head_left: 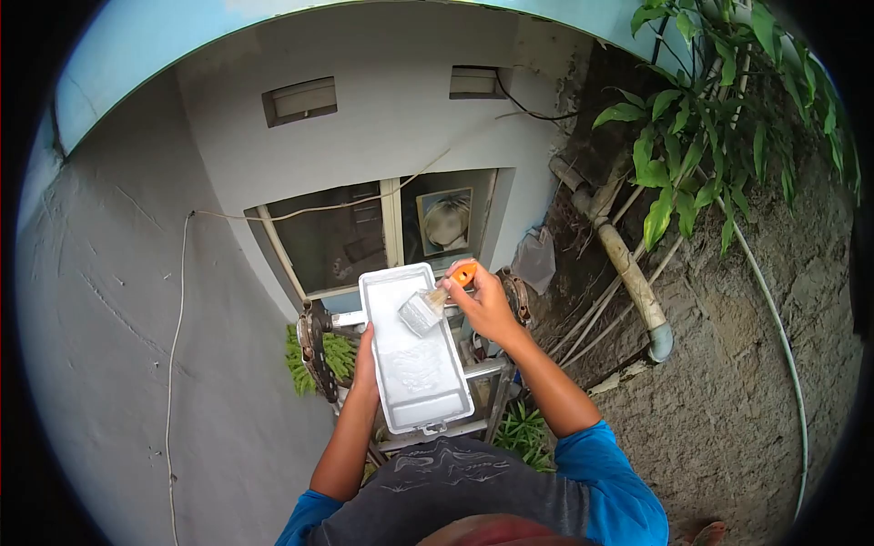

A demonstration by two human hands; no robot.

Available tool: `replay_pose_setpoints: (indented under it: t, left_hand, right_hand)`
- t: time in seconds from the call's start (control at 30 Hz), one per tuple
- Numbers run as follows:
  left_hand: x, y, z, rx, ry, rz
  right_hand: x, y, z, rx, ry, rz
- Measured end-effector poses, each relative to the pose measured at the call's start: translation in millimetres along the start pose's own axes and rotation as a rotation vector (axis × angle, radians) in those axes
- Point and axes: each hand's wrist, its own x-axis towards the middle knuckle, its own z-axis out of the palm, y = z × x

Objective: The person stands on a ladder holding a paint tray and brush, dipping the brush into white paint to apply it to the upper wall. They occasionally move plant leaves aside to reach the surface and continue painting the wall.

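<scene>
My right hand (483,305) grips a paintbrush (421,313) by its orange handle, fingers closed round it. The bristles are coated in white paint and overlap the inside of a white paint tray (414,369). Along the tray's left side, my left hand (365,362) holds it by the edge, with part of the fingers hidden beneath. White paint covers the tray's floor, thinner and streaked over the ridged part nearer my body. The tray is tilted slightly, its hooked end toward me.
Below the tray stands a metal ladder (487,369). A grey wall (118,318) with a thin cable rises at left. Ahead is a window (328,241) with a framed picture behind it. Pipes (628,273), a rough wall and hanging leaves (674,196) are on the right.
</scene>
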Motion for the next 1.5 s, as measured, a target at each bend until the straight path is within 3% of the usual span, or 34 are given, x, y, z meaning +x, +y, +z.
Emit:
replay_pose_setpoints:
  t: [0.13,0.47,0.73,0.93,1.1,1.2,1.37,1.4,1.43,1.5]
  left_hand:
    - [-6,2,7,0.005,0.017,0.009]
    - [4,-3,-10,0.023,0.099,0.017]
    - [3,-3,-8,0.024,0.105,0.019]
    - [-1,0,0,0.006,0.051,-0.009]
    - [1,-2,-4,0.001,0.02,-0.004]
    - [0,-1,-3,0.014,0.03,0.005]
    - [1,-1,-6,0.022,0.055,0.024]
    - [2,-2,-7,0.016,0.065,0.023]
    - [2,-3,-8,0.014,0.063,0.023]
    - [5,-4,-12,-0.018,0.026,-0.003]
  right_hand:
    - [0,8,4,0.085,0.062,-0.015]
    - [13,8,-10,0.535,0.416,0.27]
    - [24,-1,-19,0.79,0.457,0.345]
    - [70,-29,-48,0.933,0.357,0.407]
    - [140,-75,-83,1.042,0.428,0.301]
    - [196,-107,-124,1.199,0.445,0.099]
    - [279,-152,-199,1.071,0.499,-0.362]
    - [289,-160,-210,1.104,0.546,-0.359]
    - [347,-126,-270,1.087,0.432,-0.418]
    - [354,-144,-268,1.009,0.558,-0.493]
